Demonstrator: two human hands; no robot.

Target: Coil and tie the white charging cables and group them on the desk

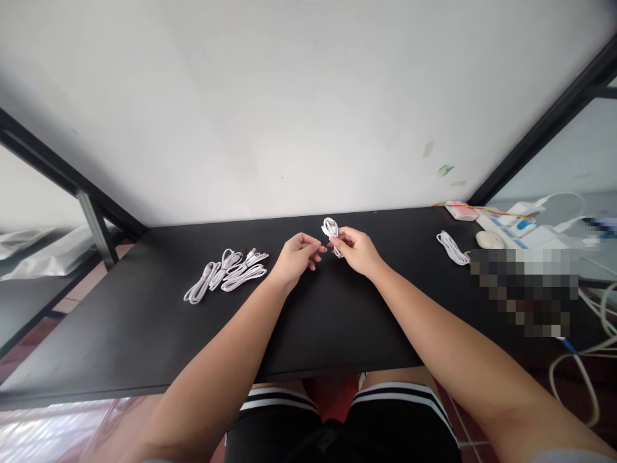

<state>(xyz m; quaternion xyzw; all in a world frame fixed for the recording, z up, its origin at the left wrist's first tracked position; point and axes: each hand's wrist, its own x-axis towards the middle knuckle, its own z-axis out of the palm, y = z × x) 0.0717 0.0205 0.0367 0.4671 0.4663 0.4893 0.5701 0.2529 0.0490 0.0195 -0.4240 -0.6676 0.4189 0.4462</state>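
My right hand (359, 249) grips a coiled white USB cable (330, 227) above the black table, thumb and fingers closed round the middle of the bundle. The cable's metal plug shows near the top of the coil. Just left of it, my left hand (297, 258) has thumb and forefinger pinched together close to the bundle. What it pinches, if anything, is too small to make out. Several coiled white cables (245, 276) lie together on the table to the left of my left hand; dark ties show on some.
Another coiled white cable (453, 248) lies at the right, near a white mouse (490, 240). Behind these is a power strip (506, 230) with plugs and wires. The black table (144, 334) meets a white wall (289, 116). Black metal frame bars (62, 167) rise at both sides.
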